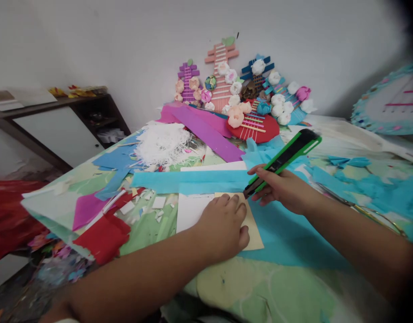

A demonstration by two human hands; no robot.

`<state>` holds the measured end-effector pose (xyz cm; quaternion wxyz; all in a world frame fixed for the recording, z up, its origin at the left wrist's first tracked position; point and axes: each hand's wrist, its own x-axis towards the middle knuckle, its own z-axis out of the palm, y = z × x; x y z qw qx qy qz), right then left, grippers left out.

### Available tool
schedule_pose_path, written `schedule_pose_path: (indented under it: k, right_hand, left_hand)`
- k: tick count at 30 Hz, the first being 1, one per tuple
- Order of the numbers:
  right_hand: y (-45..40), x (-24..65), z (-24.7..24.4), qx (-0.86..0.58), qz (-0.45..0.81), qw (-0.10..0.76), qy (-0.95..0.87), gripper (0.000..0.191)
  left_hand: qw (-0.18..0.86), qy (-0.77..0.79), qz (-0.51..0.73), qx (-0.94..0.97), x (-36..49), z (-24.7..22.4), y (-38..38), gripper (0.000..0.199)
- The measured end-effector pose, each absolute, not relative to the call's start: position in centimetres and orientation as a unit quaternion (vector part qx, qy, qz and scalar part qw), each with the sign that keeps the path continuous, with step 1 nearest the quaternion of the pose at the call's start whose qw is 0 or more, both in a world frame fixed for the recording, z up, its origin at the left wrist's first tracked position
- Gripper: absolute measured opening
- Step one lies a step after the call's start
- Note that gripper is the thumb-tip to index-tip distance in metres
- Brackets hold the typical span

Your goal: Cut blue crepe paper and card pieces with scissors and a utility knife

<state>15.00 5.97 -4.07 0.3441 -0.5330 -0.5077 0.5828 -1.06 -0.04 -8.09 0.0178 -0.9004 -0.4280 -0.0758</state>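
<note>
My right hand is closed around a green and black box cutter, its tip pointing down at the top right corner of a cream card. My left hand lies flat on the card, fingers spread a little, pressing it down. The card rests over a white sheet and a large blue paper. Just beyond the fingers, a folded light blue strip runs across the white sheet.
Scissors lie at the right. Shredded white paper, purple strips and red scraps cover the left and back. Decorated paper instruments lean on the wall. A cabinet stands at the far left.
</note>
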Motion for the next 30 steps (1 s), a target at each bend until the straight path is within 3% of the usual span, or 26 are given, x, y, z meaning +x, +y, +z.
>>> schedule_pose_path:
  k: [5,10,17,25,28,30]
  right_hand:
    - [7.0,15.3,-4.4,-0.442,0.617,0.439,-0.481,0.02]
    - [7.7,15.9,-5.7,-0.457,0.513,0.466,-0.557,0.026]
    - [7.6,15.4,-7.3,-0.57,0.285,0.445,-0.629,0.019]
    - [7.5,14.0,-6.3,-0.537,0.457,0.369,-0.605,0.027]
    - [7.5,13.9,-6.3,-0.54,0.4,0.334,-0.661,0.013]
    - [7.5,14.0,-6.6,-0.556,0.331,0.328,-0.688,0.015]
  left_hand:
    - [0.017,-0.449,-0.055,-0.892,-1.3,-7.2,-0.5,0.033]
    - [0.021,-0.474,-0.055,-0.879,-1.5,-6.7,-0.5,0.023]
    - [0.0,-0.446,-0.08,-0.891,-1.2,-7.4,0.4,0.032]
    - [-0.01,-0.425,-0.085,-0.901,-1.3,-7.7,0.9,0.044]
    - [-0.019,-0.416,-0.079,-0.906,-1.5,-7.7,1.0,0.043]
    - [-0.021,-0.416,-0.077,-0.906,-1.5,-7.7,1.1,0.043]
